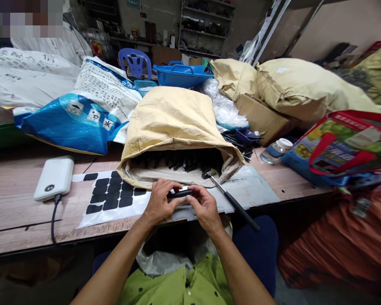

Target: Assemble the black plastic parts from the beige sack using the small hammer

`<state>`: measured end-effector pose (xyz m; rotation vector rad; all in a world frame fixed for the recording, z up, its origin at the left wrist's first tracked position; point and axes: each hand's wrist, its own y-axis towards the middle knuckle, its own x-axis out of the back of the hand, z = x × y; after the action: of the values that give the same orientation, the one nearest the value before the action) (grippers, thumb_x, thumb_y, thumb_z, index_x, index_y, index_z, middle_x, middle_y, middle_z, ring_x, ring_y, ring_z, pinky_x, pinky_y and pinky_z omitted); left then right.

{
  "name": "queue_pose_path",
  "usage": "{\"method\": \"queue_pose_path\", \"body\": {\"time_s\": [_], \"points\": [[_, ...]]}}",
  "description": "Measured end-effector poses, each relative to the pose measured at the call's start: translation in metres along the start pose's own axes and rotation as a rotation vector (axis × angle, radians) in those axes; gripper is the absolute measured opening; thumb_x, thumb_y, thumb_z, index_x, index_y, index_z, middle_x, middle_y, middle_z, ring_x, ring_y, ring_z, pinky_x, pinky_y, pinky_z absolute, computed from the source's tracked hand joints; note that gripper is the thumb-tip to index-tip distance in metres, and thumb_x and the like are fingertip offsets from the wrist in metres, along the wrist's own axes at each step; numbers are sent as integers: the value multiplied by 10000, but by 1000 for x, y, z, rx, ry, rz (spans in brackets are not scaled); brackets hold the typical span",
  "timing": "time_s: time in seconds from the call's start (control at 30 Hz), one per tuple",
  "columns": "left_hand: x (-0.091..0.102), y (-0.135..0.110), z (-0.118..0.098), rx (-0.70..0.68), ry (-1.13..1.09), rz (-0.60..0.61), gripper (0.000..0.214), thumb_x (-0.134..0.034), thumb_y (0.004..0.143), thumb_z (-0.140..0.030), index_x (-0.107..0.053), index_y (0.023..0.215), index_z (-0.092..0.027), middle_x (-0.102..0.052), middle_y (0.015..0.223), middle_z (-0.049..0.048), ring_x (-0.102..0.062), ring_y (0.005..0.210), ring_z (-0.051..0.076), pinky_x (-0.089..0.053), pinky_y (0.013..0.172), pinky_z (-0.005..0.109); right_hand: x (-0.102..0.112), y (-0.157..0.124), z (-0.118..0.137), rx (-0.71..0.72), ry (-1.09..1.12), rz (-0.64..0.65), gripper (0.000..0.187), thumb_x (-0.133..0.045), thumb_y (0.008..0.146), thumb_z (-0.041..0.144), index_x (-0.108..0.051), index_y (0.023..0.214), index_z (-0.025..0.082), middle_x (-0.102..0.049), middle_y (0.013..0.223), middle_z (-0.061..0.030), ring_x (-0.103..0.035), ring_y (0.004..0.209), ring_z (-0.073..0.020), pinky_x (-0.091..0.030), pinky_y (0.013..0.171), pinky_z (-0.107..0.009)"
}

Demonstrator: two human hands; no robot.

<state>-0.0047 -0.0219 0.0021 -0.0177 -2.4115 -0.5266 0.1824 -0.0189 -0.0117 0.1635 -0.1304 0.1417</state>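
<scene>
Between my two hands lies a small black tube-shaped piece [180, 193], just in front of the open sack. My left hand [162, 199] is closed round its left end, and the fingertips of my right hand [205, 206] pinch its right end. The yellow woven sack [174, 114] lies on its side with its mouth facing me; many thin black pieces [184, 161] fill its inside. A tool with a black handle and metal shaft [230, 199] leans at the sack's mouth, its head on the lower lip and its handle past the table edge.
Left on the wooden table [15, 182] are a white power bank [54, 178] with a black cable and a sheet of black stickers [112, 197]. A lidded jar [275, 151] and a colourful shopping bag [346, 148] stand right. Filled sacks [305, 87] line the back.
</scene>
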Motion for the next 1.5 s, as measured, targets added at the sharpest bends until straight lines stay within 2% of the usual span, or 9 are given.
{"method": "queue_pose_path", "body": {"time_s": [0.23,0.53,0.7,0.87,1.07,1.17,1.3,1.37,1.5], "points": [[-2,1,3,-10,24,52,176,-728,887,-310,-759,1049,-250,-758,969,32,-567,977,245,-373,915,416,-2,0,-1,18,27,-44,311,-732,872,342,-664,1152,224,-689,980,-38,-617,816,-171,-498,713,-275],[0,2,2,-55,32,71,133,-717,865,-262,-792,973,-243,-723,829,30,-553,897,232,-386,866,399,-7,-2,-1,34,-15,-86,120,-658,932,338,-672,935,218,-666,857,-2,-604,785,-161,-471,735,-270],[0,3,5,-36,21,100,134,-714,846,-254,-809,941,-254,-727,829,36,-560,910,238,-414,875,403,-7,2,2,36,-48,-63,125,-645,915,310,-627,837,215,-613,790,7,-562,747,-161,-450,704,-272],[-1,5,3,-17,4,108,131,-707,853,-242,-797,947,-240,-726,825,37,-561,909,235,-427,864,390,-8,1,10,23,-99,-73,161,-652,912,351,-635,850,203,-622,774,-4,-563,724,-162,-442,677,-279],[11,-15,-23,72,-86,67,141,-691,880,-279,-751,997,-227,-712,905,47,-603,890,223,-465,825,361,-4,-2,13,42,155,-121,341,-593,955,454,-632,1198,218,-663,1111,-71,-585,806,-160,-465,665,-277],[15,-41,-48,122,-149,217,142,-679,880,-280,-735,1007,-248,-707,921,46,-636,856,209,-484,769,327,-3,1,7,17,288,-222,344,-578,954,488,-659,1115,194,-660,1008,-70,-559,713,-139,-441,582,-257],[-6,-76,-56,226,-11,529,97,-712,813,-279,-748,902,-269,-717,868,32,-668,811,221,-478,725,321,-2,6,2,-19,340,-242,330,-617,919,496,-677,1028,190,-644,905,-48,-540,665,-127,-409,526,-232],[-25,-88,-44,336,93,575,134,-692,816,-276,-750,935,-265,-742,910,42,-698,872,251,-488,756,335,-2,6,2,-26,328,-220,308,-638,909,480,-680,1010,193,-636,863,-33,-534,658,-123,-410,534,-228],[-55,-102,-12,495,173,585,328,-625,873,-252,-712,1189,-248,-750,1191,105,-688,1138,315,-502,911,393,-2,2,2,-28,255,-195,295,-644,908,472,-684,1009,198,-627,822,-19,-528,660,-129,-426,566,-239]]}}
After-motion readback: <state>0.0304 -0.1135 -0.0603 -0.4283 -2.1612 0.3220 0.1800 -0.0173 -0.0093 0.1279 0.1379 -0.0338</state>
